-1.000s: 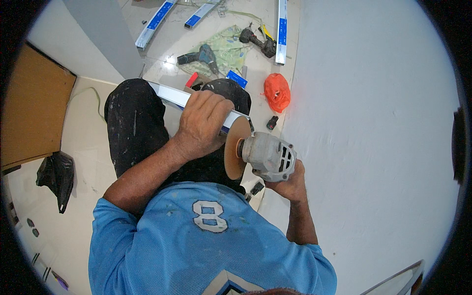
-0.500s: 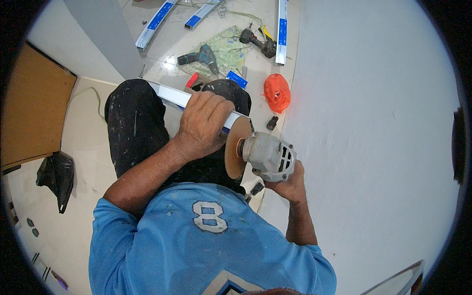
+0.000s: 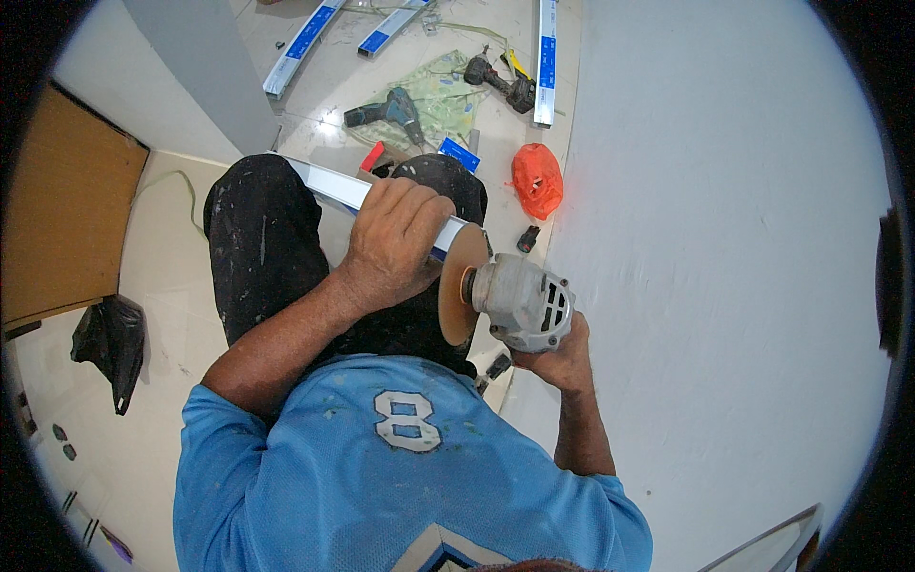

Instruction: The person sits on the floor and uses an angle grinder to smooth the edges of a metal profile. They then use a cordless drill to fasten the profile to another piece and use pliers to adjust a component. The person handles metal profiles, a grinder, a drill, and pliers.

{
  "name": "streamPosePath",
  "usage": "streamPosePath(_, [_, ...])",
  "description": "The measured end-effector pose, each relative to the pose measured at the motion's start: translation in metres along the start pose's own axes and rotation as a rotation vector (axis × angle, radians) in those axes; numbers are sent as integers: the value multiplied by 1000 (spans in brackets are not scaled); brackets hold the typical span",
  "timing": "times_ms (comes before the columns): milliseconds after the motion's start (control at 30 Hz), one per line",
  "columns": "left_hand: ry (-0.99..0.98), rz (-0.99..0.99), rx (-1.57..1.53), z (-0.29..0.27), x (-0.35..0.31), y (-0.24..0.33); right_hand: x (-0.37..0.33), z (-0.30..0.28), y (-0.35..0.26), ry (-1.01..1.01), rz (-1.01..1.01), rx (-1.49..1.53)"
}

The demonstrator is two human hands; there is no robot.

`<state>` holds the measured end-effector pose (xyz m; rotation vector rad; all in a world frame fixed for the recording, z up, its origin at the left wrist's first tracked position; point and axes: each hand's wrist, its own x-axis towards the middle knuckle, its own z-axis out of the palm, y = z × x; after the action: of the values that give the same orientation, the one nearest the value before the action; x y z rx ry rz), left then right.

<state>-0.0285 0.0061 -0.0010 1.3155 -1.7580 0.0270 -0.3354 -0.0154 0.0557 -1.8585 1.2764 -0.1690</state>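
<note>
My left hand is closed over a white metal profile that lies across my knees, slanting down to the right. In my right hand is an angle grinder, its grey gear head uppermost; the fingers wrap its body from below and are partly hidden. The grinder's brown cutting disc stands on edge against the right end of the profile, just beside my left fingers. Whether the disc is spinning I cannot tell.
Beyond my knees lie a teal drill on a green cloth, a dark power tool, an orange plastic bag, a black battery and more profiles. A white wall rises at right; a cardboard panel stands left.
The grinder and its disc have shifted very slightly to the right. My left hand stays in place on the profile.
</note>
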Motion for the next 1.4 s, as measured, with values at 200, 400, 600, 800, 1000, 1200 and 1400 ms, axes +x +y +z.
streamPosePath(200, [12,5,-2,0,1,1,-2,1,-3,30,50,-19])
streamPosePath(400, [5,-18,-2,-2,0,2,-15,-2,20,133,24,33])
streamPosePath(600, [22,-15,15,4,-3,2,-23,-10,31,53,36,312])
streamPosePath(800, [65,1,-3,4,-3,2,-18,-11,-3,-26,65,102])
streamPosePath(1000, [52,1,6,3,-4,0,-13,-10,-10,-37,140,112])
streamPosePath(1200, [42,7,-10,2,-2,0,-14,-7,0,-4,45,63])
streamPosePath(1400, [44,12,-6,3,-2,-1,-12,-7,-6,-15,48,70])
